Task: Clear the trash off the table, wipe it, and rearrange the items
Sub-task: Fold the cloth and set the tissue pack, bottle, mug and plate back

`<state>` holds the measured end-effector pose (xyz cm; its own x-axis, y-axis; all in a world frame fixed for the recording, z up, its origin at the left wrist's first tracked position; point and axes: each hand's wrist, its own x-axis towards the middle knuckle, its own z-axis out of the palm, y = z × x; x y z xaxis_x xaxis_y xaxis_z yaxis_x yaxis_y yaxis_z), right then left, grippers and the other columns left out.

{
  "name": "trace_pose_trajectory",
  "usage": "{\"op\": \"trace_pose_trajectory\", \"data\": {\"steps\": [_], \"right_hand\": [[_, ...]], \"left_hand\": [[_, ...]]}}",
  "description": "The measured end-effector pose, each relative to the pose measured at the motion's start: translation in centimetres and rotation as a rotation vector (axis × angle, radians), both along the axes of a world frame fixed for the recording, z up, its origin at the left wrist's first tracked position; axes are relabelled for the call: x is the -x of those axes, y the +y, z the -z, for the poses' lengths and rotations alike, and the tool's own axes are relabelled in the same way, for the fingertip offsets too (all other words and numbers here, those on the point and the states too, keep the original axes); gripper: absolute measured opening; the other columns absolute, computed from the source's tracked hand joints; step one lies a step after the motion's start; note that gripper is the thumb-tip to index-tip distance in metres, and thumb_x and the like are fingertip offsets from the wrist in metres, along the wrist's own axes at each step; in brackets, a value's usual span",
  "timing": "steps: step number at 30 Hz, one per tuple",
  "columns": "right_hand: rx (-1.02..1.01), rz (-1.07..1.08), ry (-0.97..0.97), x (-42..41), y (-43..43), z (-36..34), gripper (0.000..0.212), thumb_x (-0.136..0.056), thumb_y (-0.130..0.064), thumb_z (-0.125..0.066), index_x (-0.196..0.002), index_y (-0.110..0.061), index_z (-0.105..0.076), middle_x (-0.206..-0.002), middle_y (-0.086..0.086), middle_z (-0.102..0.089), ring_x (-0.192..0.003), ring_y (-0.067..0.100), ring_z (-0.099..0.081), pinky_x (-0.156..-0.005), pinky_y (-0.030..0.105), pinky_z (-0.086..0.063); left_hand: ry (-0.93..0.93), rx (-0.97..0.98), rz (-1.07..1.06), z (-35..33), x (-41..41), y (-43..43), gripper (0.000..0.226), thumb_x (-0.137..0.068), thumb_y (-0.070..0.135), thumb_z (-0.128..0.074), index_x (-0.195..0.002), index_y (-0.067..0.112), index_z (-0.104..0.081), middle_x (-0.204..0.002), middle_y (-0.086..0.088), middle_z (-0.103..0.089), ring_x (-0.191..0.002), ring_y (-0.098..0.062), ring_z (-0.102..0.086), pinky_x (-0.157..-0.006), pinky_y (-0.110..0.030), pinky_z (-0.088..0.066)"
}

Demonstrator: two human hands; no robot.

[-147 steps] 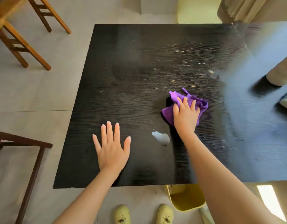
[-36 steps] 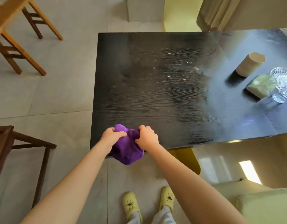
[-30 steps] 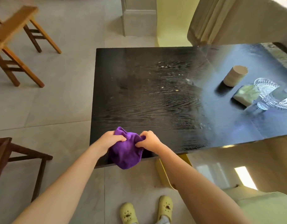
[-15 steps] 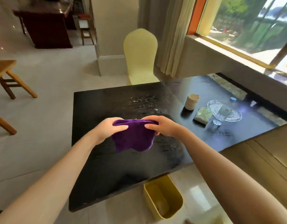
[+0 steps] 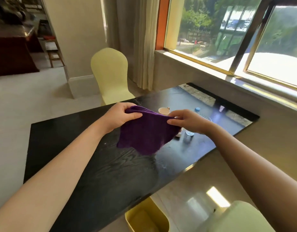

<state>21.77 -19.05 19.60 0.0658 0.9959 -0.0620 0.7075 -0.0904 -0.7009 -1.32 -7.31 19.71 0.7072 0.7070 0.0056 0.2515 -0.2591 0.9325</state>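
Both hands, left [image 5: 121,116] and right [image 5: 189,121], pinch a fuzzy purple cloth [image 5: 147,133] over the black woodgrain table [image 5: 94,173]; yellow bin [image 5: 146,216] below.

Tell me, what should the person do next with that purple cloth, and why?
Probably lower the purple cloth flat onto the table and wipe toward the cup: the left hand and right hand pinch its top edge, and it hangs open above the wood.
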Motion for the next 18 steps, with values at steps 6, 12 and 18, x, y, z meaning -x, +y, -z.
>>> {"op": "trace_pose_trajectory", "data": {"steps": [6, 12, 18], "right_hand": [[0.169, -0.004, -0.03, -6.2, -1.3, 0.9, 0.004, -0.089, -0.019, -0.063, -0.087, -0.019, -0.067, -0.078, -0.005, -0.061, -0.066, 0.002, -0.054, -0.06, 0.009, -0.045], [0.105, 0.113, -0.161, -10.4, -1.4, 2.3, 0.013, -0.091, -0.021, -0.061, -0.095, -0.01, -0.067, -0.083, -0.007, -0.061, -0.072, 0.004, -0.053, -0.066, 0.001, -0.04], [0.096, 0.229, 0.068, -12.8, -1.3, 2.7, 0.017, -0.089, -0.016, -0.063, -0.101, -0.006, -0.069, -0.11, 0.004, -0.067, -0.097, 0.011, -0.061, -0.086, 0.015, -0.049]], "left_hand": [[0.058, -0.066, 0.053, 1.1, -5.6, 0.4, 0.02, -0.085, 0.018, -0.067, -0.104, 0.015, -0.071, -0.095, -0.003, -0.072, -0.084, -0.012, -0.068, -0.072, -0.024, -0.054], [0.12, -0.157, 0.147, 2.6, -10.0, 2.0, 0.02, -0.084, 0.015, -0.067, -0.103, 0.016, -0.072, -0.098, -0.005, -0.072, -0.092, -0.016, -0.065, -0.08, -0.031, -0.053], [0.066, -0.106, 0.377, 3.6, -14.1, 3.7, 0.014, -0.085, 0.014, -0.065, -0.093, 0.025, -0.07, -0.097, -0.006, -0.068, -0.093, -0.019, -0.063, -0.081, -0.034, -0.052]]}}
